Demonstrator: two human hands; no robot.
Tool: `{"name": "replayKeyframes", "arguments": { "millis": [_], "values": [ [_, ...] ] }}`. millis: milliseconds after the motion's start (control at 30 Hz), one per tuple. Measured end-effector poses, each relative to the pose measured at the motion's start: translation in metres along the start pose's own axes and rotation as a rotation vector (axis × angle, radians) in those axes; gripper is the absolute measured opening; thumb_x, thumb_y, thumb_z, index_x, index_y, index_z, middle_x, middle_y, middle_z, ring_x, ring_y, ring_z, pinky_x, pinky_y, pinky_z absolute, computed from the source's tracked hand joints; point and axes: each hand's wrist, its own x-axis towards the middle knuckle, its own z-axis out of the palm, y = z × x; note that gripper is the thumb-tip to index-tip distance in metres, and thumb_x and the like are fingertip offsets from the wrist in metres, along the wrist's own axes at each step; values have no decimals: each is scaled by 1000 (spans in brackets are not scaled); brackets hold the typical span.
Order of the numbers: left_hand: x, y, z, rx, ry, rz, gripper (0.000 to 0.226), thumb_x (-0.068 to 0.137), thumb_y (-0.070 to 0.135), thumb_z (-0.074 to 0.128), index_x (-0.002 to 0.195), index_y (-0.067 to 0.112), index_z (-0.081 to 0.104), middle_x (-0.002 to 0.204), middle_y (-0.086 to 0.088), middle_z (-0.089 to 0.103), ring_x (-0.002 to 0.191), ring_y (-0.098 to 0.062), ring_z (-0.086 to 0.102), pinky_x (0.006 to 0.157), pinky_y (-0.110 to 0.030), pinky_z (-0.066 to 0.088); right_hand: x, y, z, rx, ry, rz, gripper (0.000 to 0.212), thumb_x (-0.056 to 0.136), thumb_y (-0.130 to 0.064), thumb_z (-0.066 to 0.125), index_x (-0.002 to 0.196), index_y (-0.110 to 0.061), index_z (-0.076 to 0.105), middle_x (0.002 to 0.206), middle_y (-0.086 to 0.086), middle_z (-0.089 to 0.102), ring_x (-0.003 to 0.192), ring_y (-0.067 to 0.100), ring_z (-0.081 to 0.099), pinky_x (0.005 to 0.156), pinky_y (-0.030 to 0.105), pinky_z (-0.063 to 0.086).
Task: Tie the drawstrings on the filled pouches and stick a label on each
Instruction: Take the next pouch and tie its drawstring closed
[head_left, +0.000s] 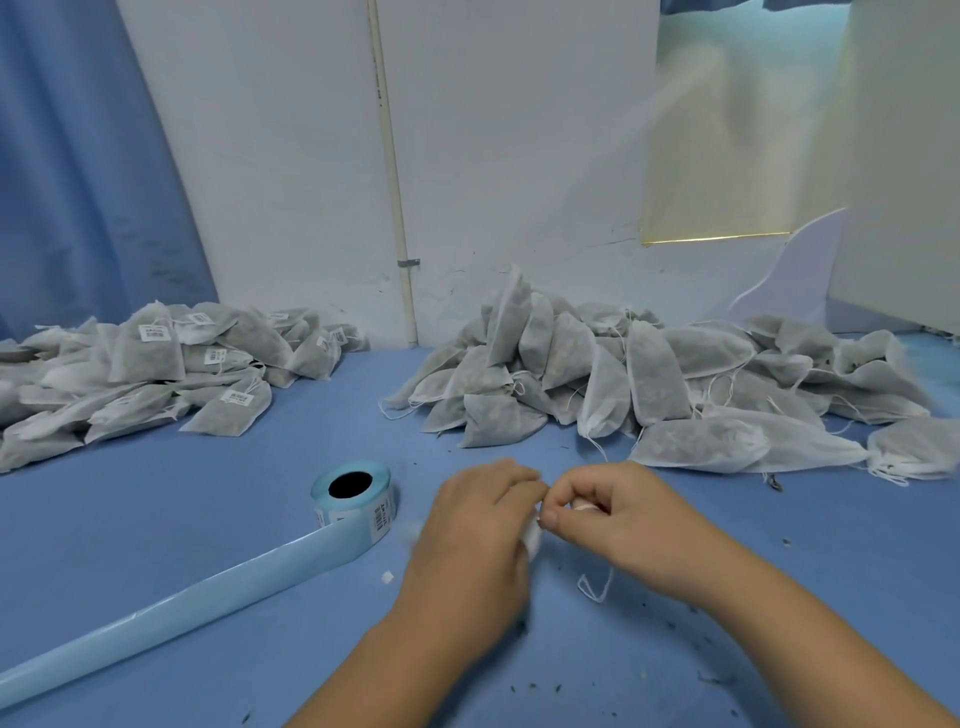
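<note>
Open blue tabletop (415, 405) between label roll (353, 493) and right pouch heap (649, 379); labelled pile (156, 364) left, wall (285, 156) behind.

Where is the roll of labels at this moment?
In the head view, the label roll sits on the blue table, just left of the left hand, in front of the labelled pouches.

Blue table (156, 519); grey-white pouches (649, 384); light-blue label roll (353, 496).

Blue curtain (78, 182), white wall pipe (392, 182), blue tabletop (156, 499)
</note>
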Motion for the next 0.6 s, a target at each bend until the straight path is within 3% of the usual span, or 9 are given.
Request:
{"name": "replayKeyframes", "arguments": {
  "millis": [67,100,167,267,367,467,600],
  "values": [
    [-2,15,-2,-389,-108,-315,47,71,12,44,109,30,66,101,19,69,88,6,57,78,-12,42,1,-1,1,3,39,-18,14,86,-22,69,72,-21,69,49,-8,42,51,8,35,53,23,30],
    [-2,20,-2,-553,-146,-452,46,72,16,44,109,37,63,96,21,70,83,8,59,73,-9,41,1,-1,0,1,54,-25,13,86,-22,68,73,-22,68,51,-1,50,52,10,40,55,26,34],
    [-2,25,-2,-743,-155,-568,38,77,21,48,107,40,62,90,15,72,77,6,62,68,-7,42,0,0,-1,8,55,-29,13,87,-21,66,74,-21,67,59,4,64,55,9,51,59,25,40],
    [2,26,-3,-791,-149,-630,17,93,23,56,102,33,66,74,3,71,63,-2,61,57,-11,41,0,4,-2,-196,90,-70,13,87,-27,65,76,-23,67,53,-7,55,49,3,43,54,21,33],
    [4,22,-3,-740,-144,-690,14,94,19,58,94,26,70,65,3,68,53,-5,58,53,-13,40,0,5,-4,-480,124,-177,11,88,-38,62,83,-32,70,66,-14,49,69,3,49,67,24,39],
    [5,19,-7,-694,-169,-724,14,92,23,60,85,25,71,65,3,70,49,-7,56,50,-17,42,-1,4,-3,-532,108,-236,16,91,-42,57,90,-32,70,75,-15,46,79,5,51,76,28,41],
    [4,14,-10,-641,-226,-726,27,93,20,58,69,17,69,61,5,69,46,-9,53,48,-17,41,-2,3,-4,-571,211,-277,17,90,-41,59,90,-28,69,74,-14,42,72,7,47,70,30,43]
  ]
}}
